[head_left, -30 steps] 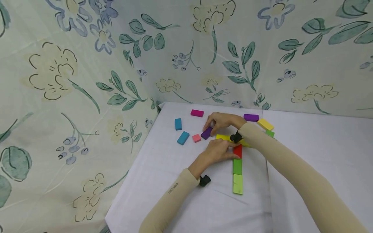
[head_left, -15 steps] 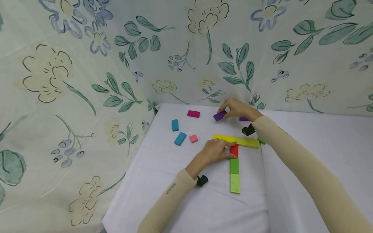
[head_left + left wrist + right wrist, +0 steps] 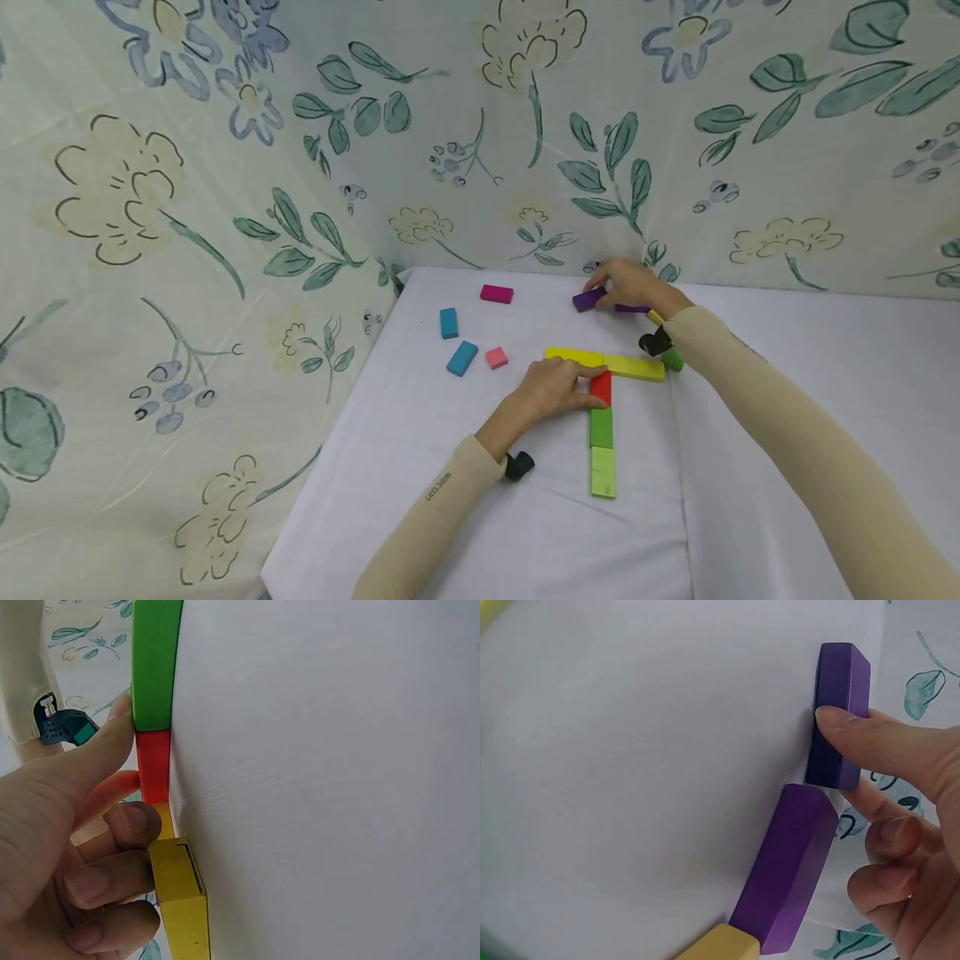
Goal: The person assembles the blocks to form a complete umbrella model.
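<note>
My right hand (image 3: 633, 283) pinches a dark purple block (image 3: 840, 679) between thumb and fingers. In the right wrist view its lower end is right at the end of a second purple block (image 3: 789, 866), and a yellow block (image 3: 724, 946) follows at an angle. My left hand (image 3: 543, 392) rests along the left side of a block column, its thumb by the green block (image 3: 155, 667) and its index finger at the red block (image 3: 153, 765). Its other fingers are bent beside a yellow block (image 3: 178, 874). In the head view, two yellow blocks (image 3: 633, 367) form a bar above the column.
Loose on the white table (image 3: 420, 467) lie two blue blocks (image 3: 462, 358), a small pink block (image 3: 497, 358) and a magenta block (image 3: 497, 294). A light green block (image 3: 603, 472) ends the column nearest me. Floral cloth (image 3: 450, 125) hangs behind the table.
My right hand has carried the dark purple block from beside the pink block, back and right to the second purple block. The left hand stays at the red block.
</note>
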A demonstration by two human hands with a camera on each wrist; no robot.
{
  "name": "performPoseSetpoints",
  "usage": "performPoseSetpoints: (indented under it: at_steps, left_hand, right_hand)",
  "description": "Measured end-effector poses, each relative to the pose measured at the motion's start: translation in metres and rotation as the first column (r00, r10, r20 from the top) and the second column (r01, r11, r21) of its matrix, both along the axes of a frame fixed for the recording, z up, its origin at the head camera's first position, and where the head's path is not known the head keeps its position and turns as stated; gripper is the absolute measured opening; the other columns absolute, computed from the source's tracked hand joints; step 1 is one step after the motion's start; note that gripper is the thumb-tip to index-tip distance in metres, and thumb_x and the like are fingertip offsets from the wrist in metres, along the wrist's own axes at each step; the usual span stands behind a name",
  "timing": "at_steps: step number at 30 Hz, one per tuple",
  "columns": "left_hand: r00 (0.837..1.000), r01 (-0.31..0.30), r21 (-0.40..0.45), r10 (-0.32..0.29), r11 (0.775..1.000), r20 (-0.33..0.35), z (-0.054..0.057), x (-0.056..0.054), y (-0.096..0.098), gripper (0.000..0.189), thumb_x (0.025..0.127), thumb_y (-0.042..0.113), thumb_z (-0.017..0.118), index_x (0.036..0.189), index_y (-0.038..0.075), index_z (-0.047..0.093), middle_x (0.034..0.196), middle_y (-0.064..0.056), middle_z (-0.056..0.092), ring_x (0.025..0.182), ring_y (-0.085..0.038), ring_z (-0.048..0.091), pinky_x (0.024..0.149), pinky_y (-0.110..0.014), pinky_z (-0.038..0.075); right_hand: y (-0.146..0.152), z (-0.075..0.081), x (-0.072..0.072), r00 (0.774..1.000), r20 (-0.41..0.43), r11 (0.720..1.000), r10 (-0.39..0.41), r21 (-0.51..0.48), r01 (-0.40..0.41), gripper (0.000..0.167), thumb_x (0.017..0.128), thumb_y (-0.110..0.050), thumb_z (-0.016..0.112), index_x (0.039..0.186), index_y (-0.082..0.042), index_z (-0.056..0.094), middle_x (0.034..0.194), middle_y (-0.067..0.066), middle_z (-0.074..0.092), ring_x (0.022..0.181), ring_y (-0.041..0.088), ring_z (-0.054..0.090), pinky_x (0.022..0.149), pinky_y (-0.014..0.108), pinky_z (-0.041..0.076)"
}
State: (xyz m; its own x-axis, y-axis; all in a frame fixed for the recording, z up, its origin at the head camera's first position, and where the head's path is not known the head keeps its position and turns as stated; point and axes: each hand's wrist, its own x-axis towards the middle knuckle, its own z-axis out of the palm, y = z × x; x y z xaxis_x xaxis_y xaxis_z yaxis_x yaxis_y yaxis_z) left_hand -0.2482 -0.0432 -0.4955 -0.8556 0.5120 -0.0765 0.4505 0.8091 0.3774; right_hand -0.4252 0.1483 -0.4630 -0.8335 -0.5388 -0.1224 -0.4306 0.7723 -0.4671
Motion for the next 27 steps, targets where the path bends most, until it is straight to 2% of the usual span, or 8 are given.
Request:
performPoseSetpoints:
  at_steps: [3, 7, 9, 12, 18, 21, 25, 27]
  left_hand:
    - [1.000, -0.001, 0.000, 0.001, 1.000, 0.001, 0.0002, 0.0004, 0.0003, 0.064, 0.088, 0.057, 0.075, 0.146, 0.034, 0.059, 0.118, 0.001, 0.077, 0.055, -0.009, 0.030, 0.054, -0.023, 0.025]
    - [1.000, -0.006, 0.000, 0.006, 1.000, 0.007, 0.0015, 0.0012, 0.0005, 0.065, 0.087, 0.057, 0.076, 0.146, 0.034, 0.059, 0.093, 0.003, 0.074, 0.053, -0.009, 0.028, 0.053, -0.022, 0.023]
    - [1.000, -0.005, -0.001, 0.005, 1.000, 0.009, 0.0018, 0.0013, 0.0006, 0.066, 0.087, 0.057, 0.076, 0.146, 0.033, 0.059, 0.079, 0.004, 0.066, 0.053, -0.010, 0.028, 0.053, -0.023, 0.023]
    - [1.000, -0.006, -0.002, 0.006, 1.000, 0.009, 0.0015, 0.0011, 0.0010, 0.066, 0.087, 0.057, 0.076, 0.146, 0.034, 0.058, 0.080, 0.004, 0.067, 0.053, -0.009, 0.029, 0.054, -0.023, 0.023]
    - [1.000, 0.002, 0.002, -0.002, 1.000, 0.000, 0.0011, 0.0007, 0.0009, 0.066, 0.087, 0.057, 0.076, 0.146, 0.033, 0.059, 0.101, 0.002, 0.077, 0.054, -0.009, 0.032, 0.052, -0.022, 0.025]
    - [1.000, 0.001, -0.007, -0.001, 1.000, 0.009, 0.0013, 0.0003, 0.0009, 0.066, 0.087, 0.058, 0.076, 0.146, 0.034, 0.058, 0.091, 0.002, 0.074, 0.053, -0.009, 0.031, 0.052, -0.022, 0.025]
    - [1.000, -0.003, -0.020, 0.003, 1.000, 0.024, 0.0020, 0.0000, 0.0010, 0.067, 0.087, 0.059, 0.074, 0.147, 0.035, 0.057, 0.073, 0.002, 0.062, 0.052, -0.010, 0.028, 0.053, -0.023, 0.024]
    - [1.000, -0.004, -0.021, 0.004, 1.000, 0.027, 0.0025, 0.0003, 0.0011, 0.066, 0.088, 0.059, 0.074, 0.147, 0.035, 0.057, 0.072, 0.002, 0.062, 0.052, -0.010, 0.028, 0.054, -0.023, 0.024]
  right_hand:
    - [0.0017, -0.0015, 0.0023, 1.000, 0.003, 1.000, -0.015, 0.004, 0.014, 0.031, 0.085, -0.007, 0.083, 0.116, -0.010, 0.079, 0.122, 0.020, 0.070, 0.117, 0.038, 0.059, 0.099, 0.052, 0.048]
    - [0.0031, -0.0018, 0.0039, 1.000, 0.007, 1.000, -0.018, 0.009, 0.018, 0.032, 0.085, -0.007, 0.082, 0.117, -0.011, 0.079, 0.123, 0.021, 0.069, 0.117, 0.038, 0.058, 0.098, 0.052, 0.048]
    - [0.0039, -0.0021, 0.0038, 1.000, 0.007, 1.000, -0.017, 0.011, 0.017, 0.032, 0.085, -0.007, 0.082, 0.116, -0.011, 0.080, 0.122, 0.021, 0.069, 0.117, 0.037, 0.058, 0.098, 0.052, 0.048]
    - [0.0055, -0.0021, 0.0039, 1.000, 0.015, 1.000, -0.015, 0.013, 0.015, 0.032, 0.085, -0.006, 0.082, 0.116, -0.010, 0.080, 0.122, 0.020, 0.067, 0.115, 0.037, 0.057, 0.098, 0.051, 0.048]
    - [0.0057, 0.0004, 0.0049, 0.999, 0.029, 1.000, -0.013, 0.020, 0.012, 0.032, 0.085, -0.005, 0.082, 0.117, -0.010, 0.080, 0.124, 0.021, 0.066, 0.116, 0.037, 0.056, 0.100, 0.052, 0.048]
    - [0.0053, 0.0021, 0.0065, 0.999, 0.034, 1.000, -0.011, 0.023, 0.010, 0.032, 0.085, -0.004, 0.081, 0.117, -0.010, 0.079, 0.125, 0.021, 0.066, 0.118, 0.037, 0.056, 0.101, 0.052, 0.048]
    - [0.0047, 0.0024, 0.0074, 0.999, 0.037, 0.999, -0.007, 0.032, 0.005, 0.033, 0.086, -0.004, 0.081, 0.119, -0.009, 0.079, 0.127, 0.021, 0.066, 0.119, 0.037, 0.056, 0.104, 0.053, 0.049]
    - [0.0045, 0.0023, 0.0074, 0.999, 0.034, 0.999, -0.001, 0.033, 0.000, 0.033, 0.087, -0.004, 0.081, 0.119, -0.009, 0.078, 0.127, 0.021, 0.066, 0.119, 0.038, 0.056, 0.104, 0.054, 0.049]
